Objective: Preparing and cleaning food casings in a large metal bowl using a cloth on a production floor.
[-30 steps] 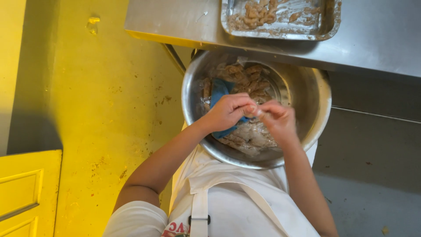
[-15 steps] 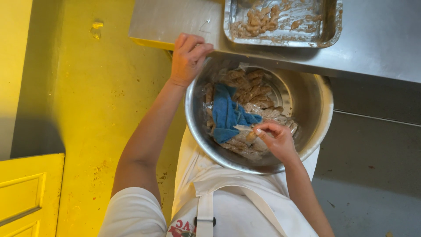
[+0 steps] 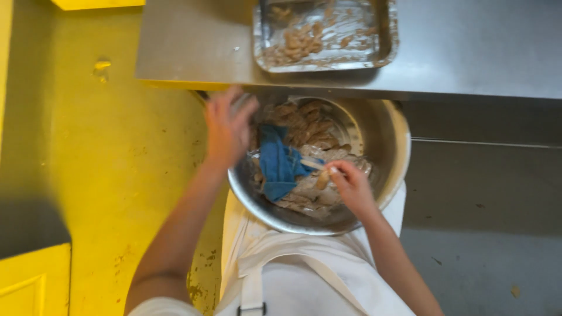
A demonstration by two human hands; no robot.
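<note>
Your right hand [image 3: 350,186] is pinching a pale piece [image 3: 322,178], grip clamped on it, inside the metal bowl [image 3: 386,140] beside the blue cloth [image 3: 279,164]. Your left hand [image 3: 227,126], fingers apart, is resting on the bowl's rim below the surface [image 3: 468,52].

A large steel bowl [image 3: 374,193] sits against a white apron [image 3: 304,263], filled with pale brown pieces of food [image 3: 304,120] and a blue cloth [image 3: 278,164]. The left hand [image 3: 228,126], blurred, rests at the bowl's rim near ten o'clock, fingers spread. The right hand [image 3: 351,184] is inside the bowl toward five o'clock, pinching a small pale piece [image 3: 322,175] just beside the cloth. At twelve o'clock a metal tray [image 3: 383,35] with similar pieces lies on the steel surface [image 3: 468,52]. The floor [image 3: 117,175] at nine o'clock is yellow.
</note>
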